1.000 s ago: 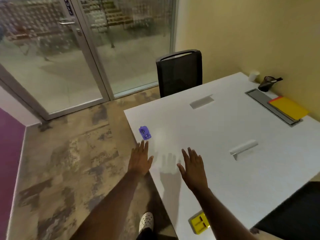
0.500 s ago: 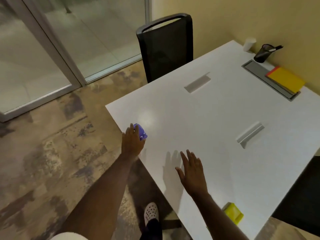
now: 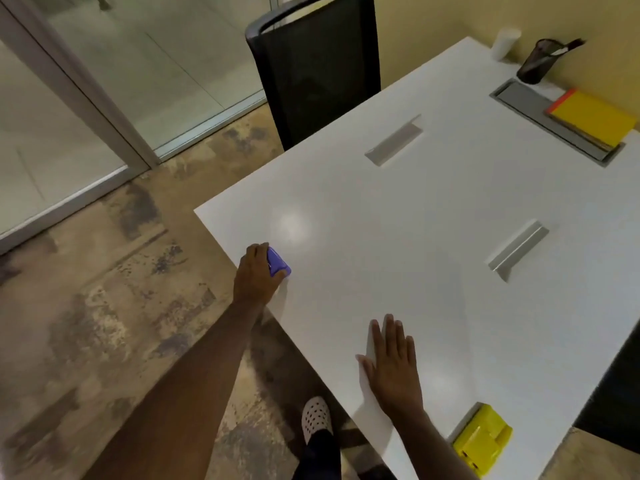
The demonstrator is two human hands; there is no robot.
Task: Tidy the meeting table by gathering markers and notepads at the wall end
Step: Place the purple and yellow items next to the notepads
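Note:
My left hand (image 3: 255,276) curls over a small purple object (image 3: 277,262) near the left edge of the white table (image 3: 398,216), its fingers wrapped round the object's near side. My right hand (image 3: 393,363) lies flat with fingers straight on the table near the front edge and holds nothing. A small yellow object (image 3: 482,441) sits at the front edge, right of my right arm. At the wall end lie a yellow notepad on an orange one (image 3: 592,116) and a black mesh pen cup (image 3: 536,60) with markers in it.
A black mesh chair (image 3: 315,64) stands at the table's far side. A white cup (image 3: 505,43) is by the wall. A grey cable tray (image 3: 530,109) and two grey cable slots (image 3: 394,140) are set in the tabletop. Glass doors stand at left.
My left hand reached forward and closed over the purple object. My right hand lowered flat onto the table. The view moved closer to the table.

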